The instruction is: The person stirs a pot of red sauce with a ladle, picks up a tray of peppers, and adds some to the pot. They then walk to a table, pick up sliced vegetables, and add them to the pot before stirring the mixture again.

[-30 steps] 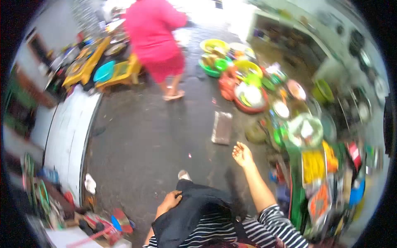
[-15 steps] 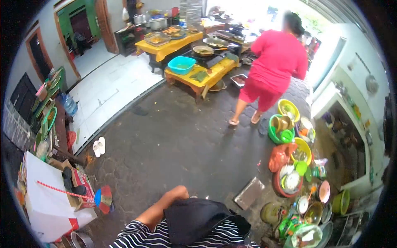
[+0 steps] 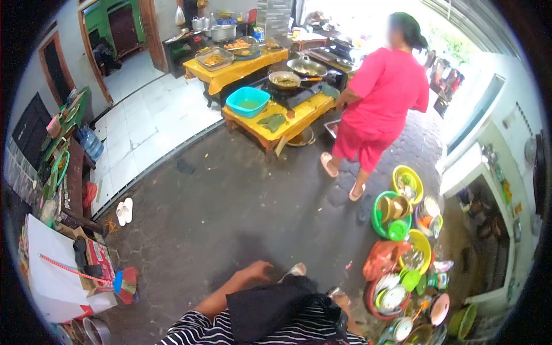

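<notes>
My left hand (image 3: 257, 270) is low in the middle of the view, held out in front of my striped shirt (image 3: 190, 329) and the black cloth (image 3: 270, 310) over my chest. Its fingers are loosely bent, with nothing seen in them. On the other side, my right hand (image 3: 340, 301) shows only in part beside my body; its fingers are too small and blurred to read. Nearest to it is a red basin (image 3: 374, 307) of stacked dishes. One of my shoes (image 3: 296, 269) shows just past the black cloth.
A person in pink (image 3: 385, 86) walks ahead, near a low table with yellow cover (image 3: 299, 123) bearing a turquoise basin (image 3: 247, 102) and pans. Several basins of dishes, including a green basin (image 3: 378, 217), line the right. White slippers (image 3: 124, 211) and a broom (image 3: 125, 286) are left.
My view has moved forward over the dark floor. My right hand and shoes have come into sight. The person in pink has stepped on, an arm now beside the yellow-covered table.
</notes>
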A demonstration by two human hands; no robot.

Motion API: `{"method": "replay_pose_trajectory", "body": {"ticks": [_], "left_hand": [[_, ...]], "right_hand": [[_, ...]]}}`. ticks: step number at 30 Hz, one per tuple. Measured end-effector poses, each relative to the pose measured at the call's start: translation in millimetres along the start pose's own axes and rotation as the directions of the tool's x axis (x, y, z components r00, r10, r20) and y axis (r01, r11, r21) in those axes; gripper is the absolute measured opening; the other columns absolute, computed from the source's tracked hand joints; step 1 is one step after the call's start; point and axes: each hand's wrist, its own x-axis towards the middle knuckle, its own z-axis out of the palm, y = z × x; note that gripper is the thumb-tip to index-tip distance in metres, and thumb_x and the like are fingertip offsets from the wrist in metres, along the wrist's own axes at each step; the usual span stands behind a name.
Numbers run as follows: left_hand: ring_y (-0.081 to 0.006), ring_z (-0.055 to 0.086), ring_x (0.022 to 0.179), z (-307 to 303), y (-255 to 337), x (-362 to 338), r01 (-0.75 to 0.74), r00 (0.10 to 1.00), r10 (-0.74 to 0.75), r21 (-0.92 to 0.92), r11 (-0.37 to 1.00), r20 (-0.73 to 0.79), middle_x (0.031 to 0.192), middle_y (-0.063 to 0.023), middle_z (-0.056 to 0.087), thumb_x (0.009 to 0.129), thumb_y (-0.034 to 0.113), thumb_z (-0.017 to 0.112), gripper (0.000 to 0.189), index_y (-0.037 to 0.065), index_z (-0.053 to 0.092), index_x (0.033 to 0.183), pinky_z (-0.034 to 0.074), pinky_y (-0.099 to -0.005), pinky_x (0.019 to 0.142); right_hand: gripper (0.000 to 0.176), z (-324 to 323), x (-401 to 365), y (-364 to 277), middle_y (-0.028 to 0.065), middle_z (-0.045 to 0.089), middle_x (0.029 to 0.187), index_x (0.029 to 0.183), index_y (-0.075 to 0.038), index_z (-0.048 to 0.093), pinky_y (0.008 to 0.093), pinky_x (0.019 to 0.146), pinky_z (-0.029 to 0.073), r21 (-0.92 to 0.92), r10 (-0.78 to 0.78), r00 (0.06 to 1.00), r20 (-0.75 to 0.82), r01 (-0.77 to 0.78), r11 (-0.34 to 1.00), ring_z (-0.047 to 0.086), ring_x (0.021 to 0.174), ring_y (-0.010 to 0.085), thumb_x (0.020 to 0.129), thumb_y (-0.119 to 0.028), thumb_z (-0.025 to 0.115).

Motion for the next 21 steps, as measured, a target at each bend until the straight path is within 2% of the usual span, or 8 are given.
{"method": "replay_pose_trajectory", "body": {"ticks": [1, 3, 6, 8, 10, 15, 18, 21], "left_hand": [[-0.0309, 0.045, 0.102, 0.5, -6.7, 17.5, -0.015, 0.998, 0.017, 0.031, 0.999, -0.066, 0.109, -0.0165, 0.049, 0.06, 0.026, 0.068, 0.055, 0.005, 0.05, 0.109, 0.037, -0.0375, 0.087], [-0.0308, 0.047, 0.1, -13.2, 0.0, 52.5, -0.005, 0.991, 0.011, 0.043, 0.999, -0.135, 0.106, -0.0165, 0.051, 0.062, 0.025, 0.066, 0.051, 0.004, 0.052, 0.107, 0.036, -0.0367, 0.087], [-0.0307, 0.048, 0.099, -49.7, 22.7, 85.5, 0.114, 0.981, -0.122, -0.061, 0.992, -0.15, 0.106, -0.0161, 0.052, 0.066, 0.026, 0.063, 0.046, 0.003, 0.053, 0.105, 0.038, -0.0364, 0.086], [-0.0302, 0.049, 0.097, -76.0, 48.3, 105.9, 0.258, 0.949, -0.289, -0.211, 0.943, -0.13, 0.106, -0.016, 0.052, 0.068, 0.025, 0.061, 0.043, 0.004, 0.053, 0.104, 0.039, -0.0359, 0.084], [-0.0294, 0.052, 0.093, -101.6, 65.6, 121.4, 0.319, 0.928, -0.357, -0.268, 0.909, -0.107, 0.104, -0.016, 0.053, 0.07, 0.024, 0.06, 0.04, 0.005, 0.054, 0.104, 0.041, -0.0353, 0.081], [-0.0238, 0.057, 0.085, -151.7, 59.2, 200.3, 0.466, 0.863, -0.505, -0.4, 0.789, 0.009, 0.101, -0.0132, 0.056, 0.075, 0.023, 0.057, 0.033, 0.006, 0.054, 0.104, 0.044, -0.0319, 0.075], [-0.0168, 0.057, 0.077, -177.4, 30.0, 284.8, 0.227, 0.956, -0.265, -0.259, 0.939, -0.123, 0.092, -0.0086, 0.06, 0.078, 0.022, 0.056, 0.035, 0.008, 0.051, 0.11, 0.046, -0.028, 0.06], [-0.02, 0.058, 0.079, -230.0, 67.2, 391.5, 0.201, 0.975, -0.215, -0.198, 0.959, -0.05, 0.099, -0.0118, 0.057, 0.077, 0.02, 0.055, 0.032, 0.005, 0.052, 0.106, 0.046, -0.0305, 0.071]], "right_hand": [[0.014, -54.7, 32.3, -56.3, 0.0106, 0.058, 0.061, 0.073, -0.003, 0.059, 0.0311, 0.049, 0.047, 0.33, 0.368, 0.923, 0.114, -0.385, 0.862, 0.058, 0.054, 0.0172, 0.079, -0.013, 0.051], [0.022, -67.5, 93.2, -47.6, 0.0095, 0.057, 0.059, 0.07, -0.002, 0.059, 0.0271, 0.044, 0.045, 0.395, 0.342, 0.934, 0.104, -0.355, 0.848, 0.056, 0.048, 0.0163, 0.082, -0.015, 0.047], [0.017, -86.6, 180.4, -19.2, 0.0089, 0.055, 0.058, 0.075, -0.001, 0.059, 0.0262, 0.04, 0.043, 0.507, 0.122, 0.952, 0.28, -0.255, 0.824, 0.052, 0.043, 0.0168, 0.081, -0.014, 0.048], [0.015, -92.9, 232.5, 1.2, 0.0078, 0.054, 0.057, 0.083, -0.002, 0.057, 0.0245, 0.038, 0.04, 0.759, 0.201, 0.878, 0.434, -0.477, 0.443, 0.05, 0.043, 0.0151, 0.082, -0.014, 0.047], [0.017, -144.0, 277.3, -33.5, 0.0085, 0.055, 0.06, 0.09, -0.002, 0.054, 0.0237, 0.038, 0.041, 0.72, 0.286, 0.9, 0.33, -0.435, 0.54, 0.051, 0.045, 0.014, 0.083, -0.013, 0.043], [0.022, -227.3, 395.6, -37.9, 0.0077, 0.058, 0.069, 0.094, -0.003, 0.055, 0.0224, 0.044, 0.043, 0.906, 0.365, 0.89, 0.274, -0.366, 0.212, 0.055, 0.051, 0.0136, 0.08, -0.02, 0.051], [0.023, -246.6, 443.7, 10.6, 0.008, 0.058, 0.073, 0.095, -0.004, 0.054, 0.0237, 0.046, 0.045, 0.923, 0.446, 0.875, 0.187, -0.312, 0.226, 0.056, 0.054, 0.0147, 0.08, -0.021, 0.051], [0.018, -244.8, 464.9, 71.5, 0.0068, 0.056, 0.064, 0.084, -0.002, 0.056, 0.0237, 0.04, 0.042, 0.898, 0.557, 0.831, 0.002, -0.246, 0.365, 0.053, 0.048, 0.0134, 0.079, -0.019, 0.053]]}}
